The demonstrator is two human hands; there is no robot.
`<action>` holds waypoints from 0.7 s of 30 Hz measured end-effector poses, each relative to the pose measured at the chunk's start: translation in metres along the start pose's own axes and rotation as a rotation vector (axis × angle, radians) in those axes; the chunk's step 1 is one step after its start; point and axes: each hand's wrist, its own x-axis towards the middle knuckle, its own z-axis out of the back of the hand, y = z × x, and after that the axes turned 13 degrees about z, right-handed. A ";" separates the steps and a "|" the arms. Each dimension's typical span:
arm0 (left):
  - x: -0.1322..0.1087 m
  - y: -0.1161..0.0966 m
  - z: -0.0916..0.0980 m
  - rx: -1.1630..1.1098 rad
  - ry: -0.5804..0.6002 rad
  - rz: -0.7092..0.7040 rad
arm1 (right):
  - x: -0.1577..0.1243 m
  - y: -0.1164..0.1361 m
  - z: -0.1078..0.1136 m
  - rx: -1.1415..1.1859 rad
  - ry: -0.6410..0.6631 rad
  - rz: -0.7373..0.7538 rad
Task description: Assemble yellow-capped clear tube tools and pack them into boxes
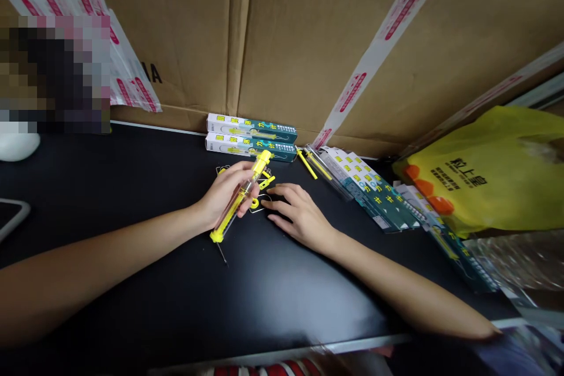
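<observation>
In my left hand I hold a spring scale (231,214), a clear tube with yellow ends, tilted with its yellow cap (263,160) up and a thin metal hook pointing down toward the table. My left hand (229,194) is wrapped round the tube's upper part. Beside it my right hand (297,214) is palm down, fingers apart, its fingertips at a small pile of parts. A yellow ring (254,204), a flat yellow piece (267,183) and bent wires lie there, partly hidden by my left hand. Whether a fingertip touches a wire is unclear.
Two boxes (251,147) lie against the cardboard wall (291,41). Right of them are a yellow strip (307,164), a clear tube (328,171) and several flattened boxes (374,194). A yellow bag (489,170) stands at right; a white-edged device (13,217) lies at left.
</observation>
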 end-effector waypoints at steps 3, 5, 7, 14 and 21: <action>0.000 0.002 0.000 -0.002 0.001 0.014 | -0.002 0.000 0.002 -0.085 0.013 0.076; 0.000 0.003 0.000 0.003 0.001 0.014 | -0.002 0.002 0.004 -0.166 0.044 0.120; 0.000 0.003 0.000 0.014 0.006 0.019 | -0.003 0.005 0.006 -0.254 0.088 0.144; 0.000 0.006 0.000 0.030 0.030 0.024 | -0.005 0.003 0.005 -0.298 0.134 0.087; 0.000 0.006 0.000 0.044 0.023 0.035 | -0.004 -0.002 0.003 -0.193 0.085 -0.009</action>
